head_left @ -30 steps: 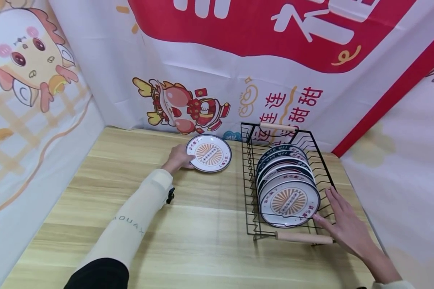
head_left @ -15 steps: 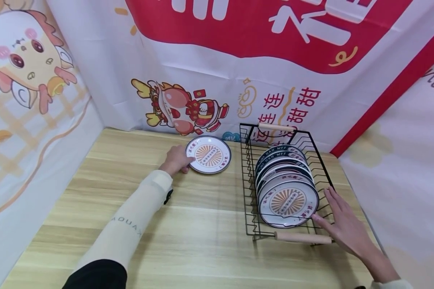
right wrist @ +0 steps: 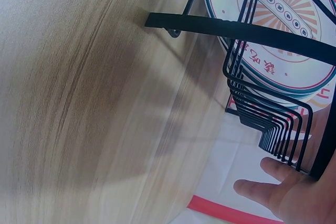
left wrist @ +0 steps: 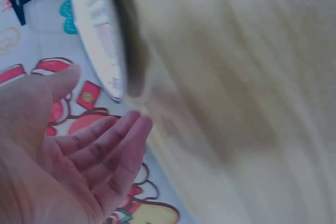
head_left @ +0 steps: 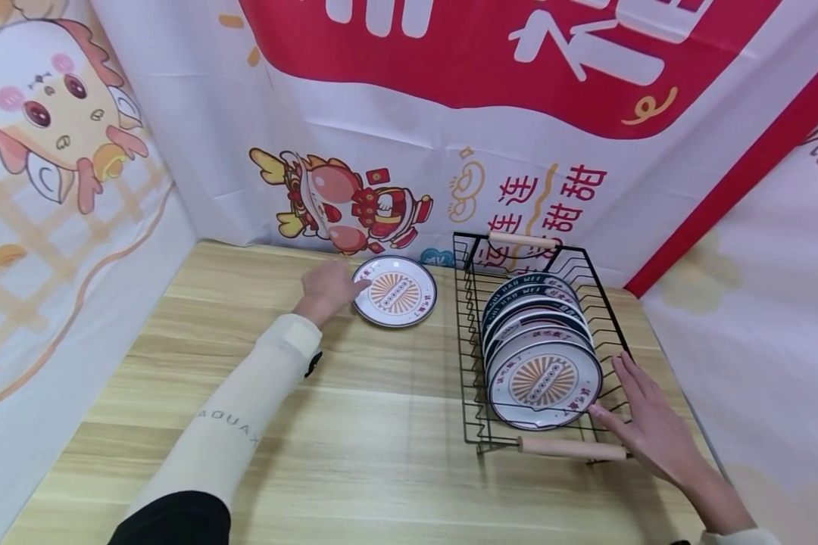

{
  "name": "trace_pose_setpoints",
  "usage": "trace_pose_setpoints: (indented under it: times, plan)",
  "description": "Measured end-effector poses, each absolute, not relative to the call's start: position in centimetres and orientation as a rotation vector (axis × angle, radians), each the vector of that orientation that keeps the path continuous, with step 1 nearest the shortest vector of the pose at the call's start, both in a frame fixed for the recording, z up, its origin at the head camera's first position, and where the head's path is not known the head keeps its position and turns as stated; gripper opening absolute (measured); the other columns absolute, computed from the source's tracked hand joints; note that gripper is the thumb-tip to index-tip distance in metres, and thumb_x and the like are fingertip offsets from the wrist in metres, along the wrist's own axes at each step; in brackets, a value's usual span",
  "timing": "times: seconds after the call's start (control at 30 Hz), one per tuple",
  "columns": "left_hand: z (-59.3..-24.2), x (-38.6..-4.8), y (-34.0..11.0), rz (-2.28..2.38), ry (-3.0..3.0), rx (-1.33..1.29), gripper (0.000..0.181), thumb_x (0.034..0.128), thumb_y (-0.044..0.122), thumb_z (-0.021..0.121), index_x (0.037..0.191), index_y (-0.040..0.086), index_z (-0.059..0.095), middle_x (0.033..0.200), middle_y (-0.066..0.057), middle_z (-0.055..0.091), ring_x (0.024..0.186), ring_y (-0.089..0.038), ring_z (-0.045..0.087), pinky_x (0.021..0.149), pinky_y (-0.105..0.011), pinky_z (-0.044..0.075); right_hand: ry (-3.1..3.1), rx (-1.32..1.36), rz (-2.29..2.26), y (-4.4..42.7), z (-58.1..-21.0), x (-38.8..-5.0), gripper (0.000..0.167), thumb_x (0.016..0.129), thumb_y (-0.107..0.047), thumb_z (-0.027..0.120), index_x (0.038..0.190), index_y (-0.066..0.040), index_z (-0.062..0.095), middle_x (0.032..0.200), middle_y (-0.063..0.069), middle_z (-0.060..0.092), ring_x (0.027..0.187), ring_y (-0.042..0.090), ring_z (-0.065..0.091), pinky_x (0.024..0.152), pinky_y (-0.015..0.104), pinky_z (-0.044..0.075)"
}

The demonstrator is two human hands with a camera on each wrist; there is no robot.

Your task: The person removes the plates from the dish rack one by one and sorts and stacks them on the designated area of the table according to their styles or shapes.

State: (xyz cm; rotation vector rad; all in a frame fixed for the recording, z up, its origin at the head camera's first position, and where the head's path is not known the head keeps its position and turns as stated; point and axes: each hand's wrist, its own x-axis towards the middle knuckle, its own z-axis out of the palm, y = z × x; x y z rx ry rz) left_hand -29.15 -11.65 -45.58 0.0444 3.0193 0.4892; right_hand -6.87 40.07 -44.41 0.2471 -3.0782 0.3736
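Note:
My left hand is beside the left edge of a white plate with an orange sunburst print. The plate lies face up on the wooden table near the back wall. In the left wrist view, the left hand's fingers are relaxed and apart from the plate. My right hand holds the right side of a black wire dish rack, its thumb inside near the front plate and other fingers outside. Several plates stand tilted in a row in the rack.
The rack has wooden handles, one at the front and one at the back. A white printed cloth hangs behind the table and along both sides.
The left hand has let go of the plate and drawn back slightly to the left. The plate stays in place. My right hand and the rack show no movement.

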Motion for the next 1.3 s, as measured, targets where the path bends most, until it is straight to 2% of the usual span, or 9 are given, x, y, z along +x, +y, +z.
trace_pose_setpoints:
  times: [0.07,0.17,0.3,0.37,0.47,0.57,0.87,1.03,1.3]
  plan:
    - [-44.8,-29.0,-10.9,0.505,3.051,0.088,0.049,0.0981,0.058,0.068,0.082,0.012,0.062,0.078,-0.007,0.061,0.075,-0.026,0.060,0.066,-0.042,0.050,-3.075,0.248,0.381,40.1,-44.5,-6.8,0.099,0.099,-0.051,0.068,0.170,-0.010,0.013,0.175,0.022,0.016,0.150,0.057,0.027,0.087,0.085,0.043]
    - [-43.4,-28.6,-9.3,0.535,3.068,0.147,0.052,0.0969,0.060,0.069,0.107,0.009,0.070,0.090,-0.011,0.070,0.085,-0.030,0.066,0.075,-0.049,0.056,-3.062,0.258,0.384,40.2,-44.8,-6.7,0.099,0.099,-0.051,0.069,0.170,-0.010,0.014,0.174,0.023,0.018,0.150,0.058,0.029,0.089,0.086,0.042]
    - [-41.5,-27.7,-7.0,0.556,3.090,0.257,0.065,0.0958,0.062,0.069,0.132,0.008,0.068,0.107,-0.014,0.076,0.090,-0.031,0.070,0.077,-0.049,0.058,-3.052,0.260,0.388,40.4,-45.0,-6.6,0.099,0.099,-0.051,0.069,0.171,-0.012,0.014,0.174,0.023,0.019,0.150,0.057,0.029,0.088,0.085,0.042]
    - [-40.6,-27.1,-5.7,0.589,3.107,0.348,0.063,0.0958,0.062,0.069,0.131,0.010,0.070,0.110,-0.012,0.077,0.086,-0.028,0.070,0.071,-0.045,0.058,-3.054,0.259,0.386,40.3,-45.0,-6.6,0.099,0.099,-0.051,0.069,0.171,-0.012,0.013,0.174,0.022,0.018,0.150,0.057,0.029,0.087,0.085,0.043]
    - [-39.1,-25.6,-3.3,0.608,3.115,0.512,0.055,0.0971,0.062,0.068,0.121,0.013,0.074,0.098,-0.006,0.076,0.075,-0.022,0.067,0.058,-0.036,0.055,-3.058,0.259,0.386,40.3,-44.9,-6.6,0.099,0.099,-0.051,0.069,0.171,-0.012,0.013,0.174,0.022,0.018,0.150,0.058,0.029,0.086,0.085,0.043]
    - [-37.3,-23.7,-0.6,0.597,3.086,0.629,0.050,0.0985,0.063,0.065,0.114,0.017,0.074,0.091,0.000,0.073,0.069,-0.017,0.064,0.052,-0.031,0.051,-3.058,0.257,0.386,40.3,-44.8,-6.5,0.099,0.099,-0.050,0.069,0.170,-0.011,0.014,0.174,0.023,0.019,0.149,0.058,0.029,0.086,0.085,0.043]
    - [-34.4,-19.1,5.8,0.524,2.966,1.012,0.038,0.1002,0.057,0.067,0.107,0.021,0.074,0.083,0.008,0.068,0.068,-0.011,0.061,0.054,-0.028,0.048,-3.055,0.250,0.372,40.3,-44.8,-6.7,0.098,0.098,-0.051,0.070,0.170,-0.009,0.017,0.172,0.025,0.021,0.148,0.058,0.031,0.088,0.084,0.043]
    - [-34.5,-17.8,8.2,0.448,2.878,1.165,0.033,0.1014,0.052,0.068,0.106,0.020,0.073,0.074,0.011,0.061,0.062,-0.007,0.058,0.051,-0.023,0.046,-3.064,0.235,0.365,40.3,-44.8,-6.8,0.098,0.099,-0.052,0.069,0.169,-0.007,0.018,0.172,0.025,0.021,0.149,0.057,0.030,0.091,0.084,0.043]
    - [-35.4,-17.1,10.1,0.415,2.822,1.254,0.023,0.1011,0.044,0.072,0.095,0.022,0.070,0.073,0.011,0.059,0.063,-0.006,0.056,0.051,-0.020,0.046,-3.046,0.255,0.379,40.3,-44.8,-7.0,0.099,0.098,-0.050,0.070,0.170,-0.009,0.016,0.172,0.025,0.021,0.149,0.057,0.030,0.090,0.084,0.042]
